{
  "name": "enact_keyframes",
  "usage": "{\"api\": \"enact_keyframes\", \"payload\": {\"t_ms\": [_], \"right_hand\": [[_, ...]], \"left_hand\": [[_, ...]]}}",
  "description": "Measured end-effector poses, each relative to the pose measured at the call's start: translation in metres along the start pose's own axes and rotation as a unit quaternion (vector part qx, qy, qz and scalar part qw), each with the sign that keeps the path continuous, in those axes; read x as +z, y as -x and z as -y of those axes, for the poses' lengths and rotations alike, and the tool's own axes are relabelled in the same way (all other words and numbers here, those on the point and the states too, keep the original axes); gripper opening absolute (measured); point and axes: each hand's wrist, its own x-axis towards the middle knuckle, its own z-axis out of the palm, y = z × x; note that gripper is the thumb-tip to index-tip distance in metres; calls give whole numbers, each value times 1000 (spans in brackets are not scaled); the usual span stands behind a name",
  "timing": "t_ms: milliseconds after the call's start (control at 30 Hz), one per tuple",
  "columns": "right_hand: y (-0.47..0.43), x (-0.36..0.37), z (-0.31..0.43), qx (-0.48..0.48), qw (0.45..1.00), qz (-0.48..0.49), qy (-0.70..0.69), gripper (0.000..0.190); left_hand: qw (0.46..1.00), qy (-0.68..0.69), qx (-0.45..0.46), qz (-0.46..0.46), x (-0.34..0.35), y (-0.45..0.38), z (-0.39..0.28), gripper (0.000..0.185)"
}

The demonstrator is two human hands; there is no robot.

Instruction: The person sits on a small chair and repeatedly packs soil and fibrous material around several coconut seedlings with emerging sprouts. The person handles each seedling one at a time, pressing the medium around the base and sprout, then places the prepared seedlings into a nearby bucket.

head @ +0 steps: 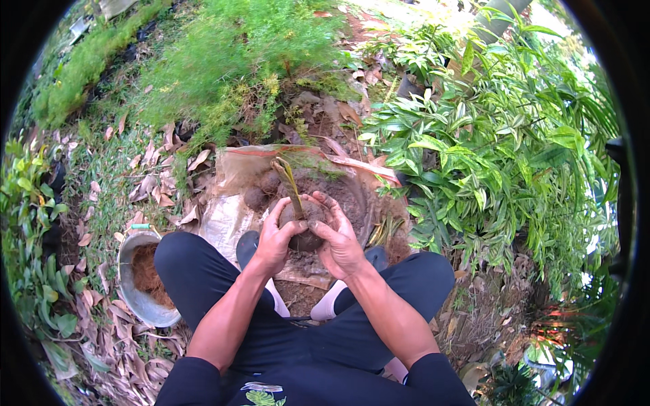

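Note:
Between my left hand point(278, 234) and my right hand point(339, 241), a round ball of dark, moist soil point(306, 240) is cupped, with both thumbs on its near side. A plant cutting point(289, 183), brown-green with a yellow edge, stands up from the ball and leans to the left. Soil smears my fingers. Beneath lies a plastic sack point(223, 215) spread on the ground, bearing a heap of loose soil point(355, 195). Other soil balls point(255, 198) rest on it, left of the heap. Cut leaves or stems point(387, 229) lie at the sack's right side.
A metal bucket point(152, 317) holding brown fibre point(148, 274) stands beside my left knee. Feathery green plants point(244, 66) grow beyond the sack, and leafy shrubs point(487, 152) crowd its right side. Dry leaves point(122, 350) cover ground at the left.

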Motion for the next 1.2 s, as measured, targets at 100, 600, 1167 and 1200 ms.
{"api": "enact_keyframes", "payload": {"t_ms": [100, 600, 1167, 1200], "right_hand": [[2, -1, 0, -9, 1000, 22, -8, 65], [0, -4, 3, 4, 999, 50, -20, 63], [5, -2, 4, 13, 999, 9, -29, 63], [4, -1, 4, 11, 997, 20, -72, 64]], "left_hand": [[1000, 13, -7, 2, 2, 3, -1, 52], [997, -65, 18, 50, -3, 1, -5, 77], [997, -66, 11, 37, -2, 3, 9, 71], [1000, 9, -8, 19, -2, 2, 10, 73]]}}
